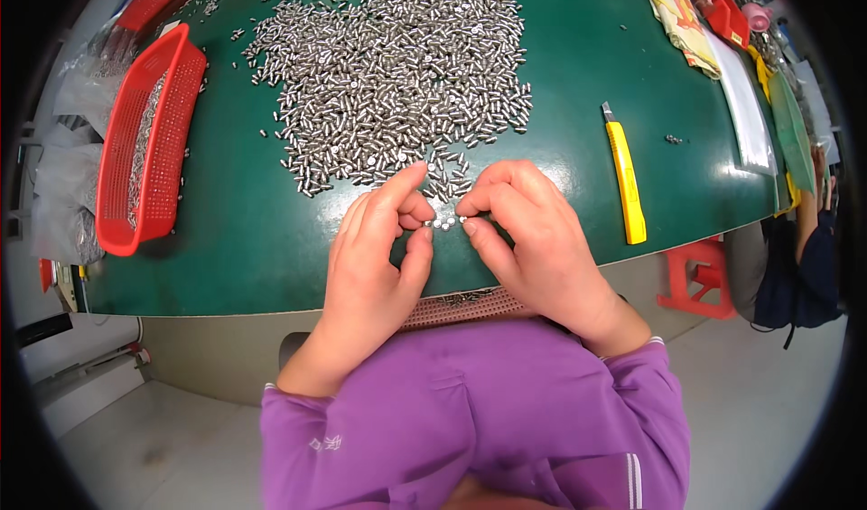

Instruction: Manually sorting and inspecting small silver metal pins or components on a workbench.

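A wide heap of small, shiny, pointed metal pins [397,68] covers the middle of the green table. At its near edge my left hand [375,248] has thumb and fingertips closed around a small metal pin [428,225]. Facing it, my right hand [533,235] pinches another such pin between thumb and forefinger. Between the fingertips of both hands lie several pins seen end-on [444,224], as small bright discs. The fingers partly hide the two held pins.
A red slotted basket [185,86] with pins stands at left. A yellow utility knife [625,180] lies to the right, near a few loose pins [675,139]. Below the table's front edge is a pinkish basket [465,307] holding pins. Another person and a red stool [700,280] are at right.
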`<move>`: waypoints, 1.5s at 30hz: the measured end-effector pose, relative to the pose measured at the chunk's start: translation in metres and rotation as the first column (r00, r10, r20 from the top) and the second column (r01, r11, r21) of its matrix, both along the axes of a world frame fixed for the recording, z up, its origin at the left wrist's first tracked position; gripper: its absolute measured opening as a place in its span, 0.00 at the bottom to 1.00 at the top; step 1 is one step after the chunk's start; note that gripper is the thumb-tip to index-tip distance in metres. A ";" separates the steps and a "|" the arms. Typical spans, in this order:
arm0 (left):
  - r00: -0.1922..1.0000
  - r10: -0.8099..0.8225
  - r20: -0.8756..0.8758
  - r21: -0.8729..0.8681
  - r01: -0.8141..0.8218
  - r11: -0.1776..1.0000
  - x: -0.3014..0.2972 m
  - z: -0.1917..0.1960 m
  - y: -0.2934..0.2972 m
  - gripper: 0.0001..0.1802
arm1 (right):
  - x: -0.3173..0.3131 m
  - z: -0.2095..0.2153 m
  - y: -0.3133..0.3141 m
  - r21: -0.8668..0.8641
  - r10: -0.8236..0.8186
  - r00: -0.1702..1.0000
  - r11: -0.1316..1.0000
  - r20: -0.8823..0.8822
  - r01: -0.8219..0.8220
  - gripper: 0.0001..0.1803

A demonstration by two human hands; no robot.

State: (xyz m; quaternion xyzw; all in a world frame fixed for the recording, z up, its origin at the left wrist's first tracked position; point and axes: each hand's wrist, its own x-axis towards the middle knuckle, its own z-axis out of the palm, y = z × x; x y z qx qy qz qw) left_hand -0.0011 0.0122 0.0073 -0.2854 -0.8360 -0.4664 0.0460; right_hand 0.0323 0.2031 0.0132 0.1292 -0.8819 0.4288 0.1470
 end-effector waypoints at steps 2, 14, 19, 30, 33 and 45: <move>1.000 0.002 0.000 -0.005 -0.002 1.000 0.001 0.000 0.000 0.34 | 0.000 0.000 0.000 0.006 0.003 1.000 1.000 0.006 -0.003 0.10; 0.998 0.056 0.016 0.048 -0.056 0.997 0.003 -0.006 -0.004 0.36 | 0.002 0.005 -0.002 0.102 0.081 0.996 0.991 0.024 -0.083 0.18; 0.991 0.122 0.049 0.096 -0.126 0.987 0.003 -0.007 -0.003 0.37 | -0.006 0.005 -0.017 0.083 0.119 0.992 0.990 -0.046 -0.115 0.15; 0.992 0.125 -0.024 0.000 -0.125 0.992 0.002 -0.004 0.001 0.37 | 0.029 0.016 0.005 0.070 0.346 0.925 0.930 0.154 -0.360 0.15; 0.991 0.112 -0.070 -0.052 -0.116 0.992 0.000 -0.001 0.007 0.38 | 0.024 0.020 0.008 0.048 0.259 0.964 0.964 0.058 -0.262 0.16; 0.998 0.028 -0.057 -0.027 -0.029 0.999 -0.002 -0.002 0.007 0.37 | -0.008 0.006 0.001 0.142 0.053 0.996 0.989 -0.066 -0.043 0.09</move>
